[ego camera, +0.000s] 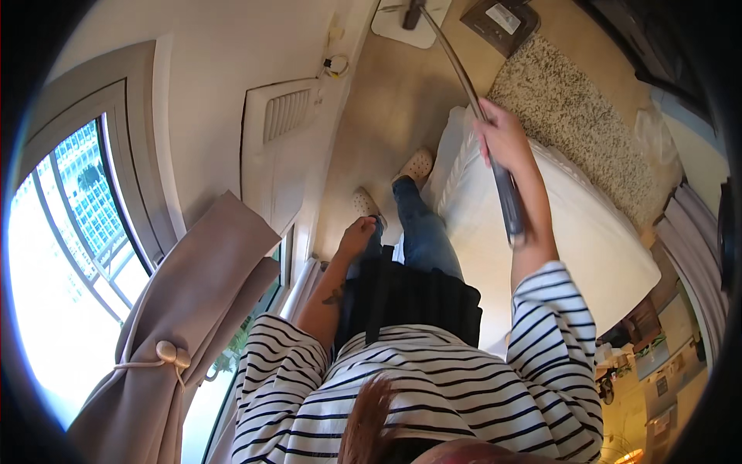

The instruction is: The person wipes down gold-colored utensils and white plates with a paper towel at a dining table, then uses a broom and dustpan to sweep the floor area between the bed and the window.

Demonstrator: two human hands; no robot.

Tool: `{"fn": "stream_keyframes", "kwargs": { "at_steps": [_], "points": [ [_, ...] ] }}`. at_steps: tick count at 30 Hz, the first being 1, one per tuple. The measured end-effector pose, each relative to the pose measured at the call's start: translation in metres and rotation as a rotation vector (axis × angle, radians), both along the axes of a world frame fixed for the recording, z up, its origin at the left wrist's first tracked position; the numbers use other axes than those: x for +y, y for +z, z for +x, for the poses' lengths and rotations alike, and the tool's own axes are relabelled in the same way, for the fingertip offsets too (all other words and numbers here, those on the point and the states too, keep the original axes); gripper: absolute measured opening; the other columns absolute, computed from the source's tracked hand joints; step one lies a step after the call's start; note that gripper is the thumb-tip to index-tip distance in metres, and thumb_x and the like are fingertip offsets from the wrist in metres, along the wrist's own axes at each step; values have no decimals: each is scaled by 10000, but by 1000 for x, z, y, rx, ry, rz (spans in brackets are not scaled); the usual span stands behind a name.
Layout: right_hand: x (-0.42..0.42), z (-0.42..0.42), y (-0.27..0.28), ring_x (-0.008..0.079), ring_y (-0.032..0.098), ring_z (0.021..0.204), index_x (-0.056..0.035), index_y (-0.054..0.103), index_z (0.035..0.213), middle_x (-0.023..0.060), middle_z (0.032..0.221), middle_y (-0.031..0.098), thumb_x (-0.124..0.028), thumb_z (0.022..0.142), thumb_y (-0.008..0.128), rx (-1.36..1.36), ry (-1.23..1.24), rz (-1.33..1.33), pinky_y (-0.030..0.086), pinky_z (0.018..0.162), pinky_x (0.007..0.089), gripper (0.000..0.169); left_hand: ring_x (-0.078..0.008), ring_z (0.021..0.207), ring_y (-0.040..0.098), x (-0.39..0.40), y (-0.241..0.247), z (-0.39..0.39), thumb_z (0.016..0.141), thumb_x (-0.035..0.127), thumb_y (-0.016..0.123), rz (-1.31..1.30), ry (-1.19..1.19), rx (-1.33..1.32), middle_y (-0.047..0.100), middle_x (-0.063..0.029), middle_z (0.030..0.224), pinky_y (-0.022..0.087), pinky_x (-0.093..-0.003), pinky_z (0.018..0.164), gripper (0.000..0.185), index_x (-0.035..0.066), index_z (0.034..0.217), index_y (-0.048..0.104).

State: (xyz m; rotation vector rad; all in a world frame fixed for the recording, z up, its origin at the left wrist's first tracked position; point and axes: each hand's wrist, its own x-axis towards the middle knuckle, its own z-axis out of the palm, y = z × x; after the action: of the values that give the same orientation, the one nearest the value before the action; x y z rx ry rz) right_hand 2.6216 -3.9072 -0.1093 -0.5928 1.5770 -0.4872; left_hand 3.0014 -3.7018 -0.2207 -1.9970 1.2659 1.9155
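My right hand grips the dark handle of a flat mop. Its thin metal pole slants away to the top of the view. There a brown joint meets a white, round-cornered mop head on the floor, cut off by the frame's edge. My left hand hangs in front of my left leg with its fingers curled in, and nothing shows in it.
A white-covered bed stands close on my right, with a shaggy rug beyond it. Ahead is a dark box with a label. On my left are a vented wall panel, a cable and a tied curtain by a window.
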Motion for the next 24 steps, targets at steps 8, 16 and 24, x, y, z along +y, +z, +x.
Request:
{"fn": "stream_keyframes", "kwargs": {
  "at_steps": [8, 16, 24],
  "points": [
    [-23, -12, -20, 105, 435, 382, -52, 370, 1330, 42, 614, 494, -98, 836, 555, -321, -100, 62, 365, 320, 272, 529, -128, 778, 571, -24, -12, -6, 855, 200, 560, 43, 16, 1, 619, -49, 871, 457, -260, 735, 258, 46, 1062, 571],
    [33, -73, -11, 112, 449, 380, -61, 388, 1322, 28, 525, 462, -96, 840, 546, 96, -69, 177, 394, 346, 271, 509, -123, 794, 567, -42, -2, -12, 871, 191, 543, 53, 70, 67, 613, -61, 927, 444, -248, 707, 266, 44, 1093, 547],
    [132, 20, 85, 115, 486, 381, -136, 394, 1327, 33, 555, 467, -61, 852, 518, -21, 163, 350, 407, 333, 275, 497, -171, 792, 603, -16, -36, 7, 857, 248, 527, 76, -93, -3, 640, -84, 869, 464, -286, 746, 288, 53, 1063, 580]
  ]
}}
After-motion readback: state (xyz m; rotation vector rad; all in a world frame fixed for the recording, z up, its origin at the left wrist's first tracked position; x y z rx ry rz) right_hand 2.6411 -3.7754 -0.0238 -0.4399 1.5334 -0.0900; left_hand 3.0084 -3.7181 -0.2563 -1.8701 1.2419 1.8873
